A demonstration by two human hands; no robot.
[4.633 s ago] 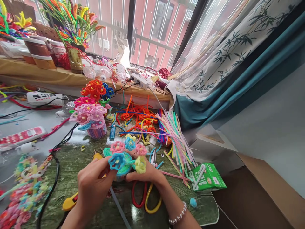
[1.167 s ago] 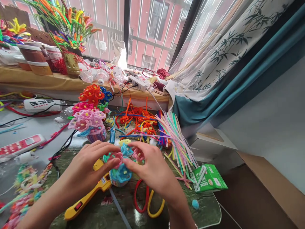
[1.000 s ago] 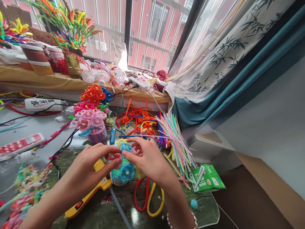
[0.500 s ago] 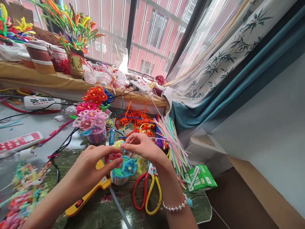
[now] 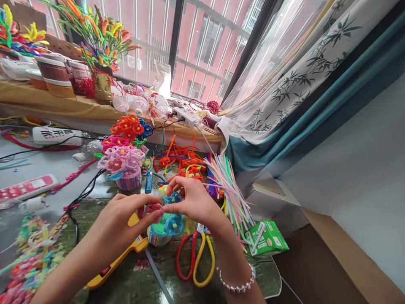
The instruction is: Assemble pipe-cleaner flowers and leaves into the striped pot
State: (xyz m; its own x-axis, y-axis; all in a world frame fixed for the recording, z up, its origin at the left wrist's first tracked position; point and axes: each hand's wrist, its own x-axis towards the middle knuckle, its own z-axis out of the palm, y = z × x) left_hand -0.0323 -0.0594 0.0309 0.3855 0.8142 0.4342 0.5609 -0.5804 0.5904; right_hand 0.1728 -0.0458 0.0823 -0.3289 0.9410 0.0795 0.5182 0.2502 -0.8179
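Note:
My left hand (image 5: 133, 213) pinches a pink pipe-cleaner flower (image 5: 152, 208) between thumb and fingers, over a small striped pot (image 5: 158, 237) with a turquoise top. My right hand (image 5: 193, 200) is beside it, its thumb tip at the flower's right edge. The right index finger arches above, apart from the thumb, and a blue pipe-cleaner flower (image 5: 174, 197) shows in the gap. Another blue flower (image 5: 174, 224) sits at the pot's right side. Pale yellow pieces show behind the hands, partly hidden.
Red-and-yellow-handled scissors (image 5: 194, 259) and a yellow glue gun (image 5: 126, 257) lie close to the pot. Behind stands a finished pot of flowers (image 5: 128, 179). Pastel pipe cleaners (image 5: 229, 198) and a green packet (image 5: 267, 238) lie to the right, a black cable (image 5: 76, 219) to the left.
My right hand has moved slightly down, its thumb now at the pink flower and its index finger apart. The rear blue flower has come into view. My left hand keeps its pinch.

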